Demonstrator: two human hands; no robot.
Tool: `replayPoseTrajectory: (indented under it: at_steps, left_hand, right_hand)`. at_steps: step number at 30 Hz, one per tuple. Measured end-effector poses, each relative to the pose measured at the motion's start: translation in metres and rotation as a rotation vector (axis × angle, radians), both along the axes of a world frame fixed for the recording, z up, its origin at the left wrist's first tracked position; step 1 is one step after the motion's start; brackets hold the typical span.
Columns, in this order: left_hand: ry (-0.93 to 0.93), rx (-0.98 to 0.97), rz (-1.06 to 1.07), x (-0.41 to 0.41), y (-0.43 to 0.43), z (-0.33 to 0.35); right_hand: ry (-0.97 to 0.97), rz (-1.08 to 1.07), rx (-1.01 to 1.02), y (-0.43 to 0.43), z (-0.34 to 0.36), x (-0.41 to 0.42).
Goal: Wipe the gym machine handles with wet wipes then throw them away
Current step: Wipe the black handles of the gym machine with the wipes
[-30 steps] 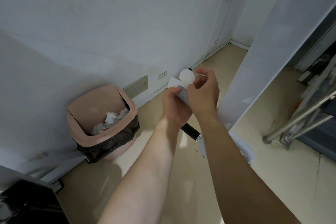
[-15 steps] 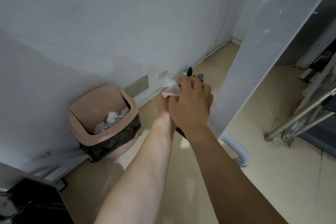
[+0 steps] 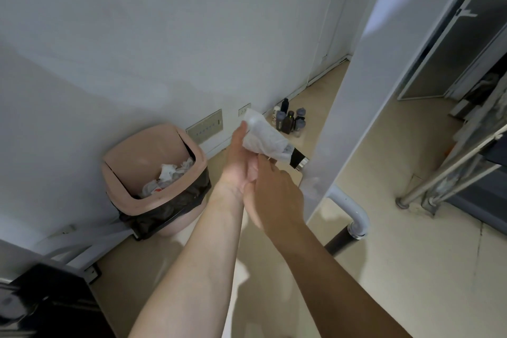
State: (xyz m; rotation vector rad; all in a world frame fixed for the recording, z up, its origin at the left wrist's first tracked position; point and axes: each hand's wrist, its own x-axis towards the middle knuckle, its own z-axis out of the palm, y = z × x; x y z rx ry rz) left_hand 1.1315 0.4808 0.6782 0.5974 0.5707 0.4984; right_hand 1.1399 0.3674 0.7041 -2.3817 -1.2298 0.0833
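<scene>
My left hand [image 3: 238, 164] is clamping the wet wipe [image 3: 263, 137] round the handle [image 3: 297, 158], its axis slanting down-right from that grip; right hand [image 3: 274, 192] grip unreadable.

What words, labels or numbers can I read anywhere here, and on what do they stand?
No text here can be read.
Bottles by the wall: labels too small and blurred.
Wall plate: markings too small to read.
Scraps in the pink bin: a red print, unreadable.
</scene>
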Motion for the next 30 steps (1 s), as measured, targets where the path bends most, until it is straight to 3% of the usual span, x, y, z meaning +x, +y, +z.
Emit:
replayPoseTrajectory:
  at_steps: [2,4,7,11,15,20,22,25,26,30]
  left_hand:
    - [0.096,0.098,-0.012,0.005,-0.002,0.002]
    - [0.047,0.096,0.010,0.009,-0.006,0.003]
    - [-0.110,-0.060,0.045,0.019,-0.007,-0.011]
    - [-0.244,-0.200,0.177,0.031,-0.006,-0.002]
    - [-0.353,-0.262,0.172,0.039,0.002,0.023]
    - [-0.323,-0.174,0.184,0.065,-0.002,0.021]
    - [-0.446,-0.185,0.107,0.069,-0.005,0.011]
    - [-0.463,-0.280,0.083,0.070,-0.005,0.005]
    - [-0.426,-0.290,0.089,0.073,-0.006,0.008]
    - [0.134,-0.203,0.303,0.083,-0.011,0.035]
  right_hand:
    - [0.018,-0.009,0.118,-0.013,0.012,-0.001]
    - [0.031,-0.032,0.330,-0.026,0.020,0.000]
    - [0.012,-0.085,0.634,-0.043,0.020,0.010]
    - [0.037,-0.203,0.875,-0.058,0.013,0.021]
    - [0.154,-0.409,0.896,-0.061,0.017,0.038]
    - [0.528,-0.182,0.773,-0.055,0.035,0.081]
    - [0.535,-0.186,0.797,-0.050,0.031,0.088]
    - [0.476,-0.250,0.861,-0.042,0.026,0.089]
    - [0.468,-0.259,0.870,-0.041,0.025,0.089]
    - [0.442,-0.255,0.873,-0.036,0.022,0.092]
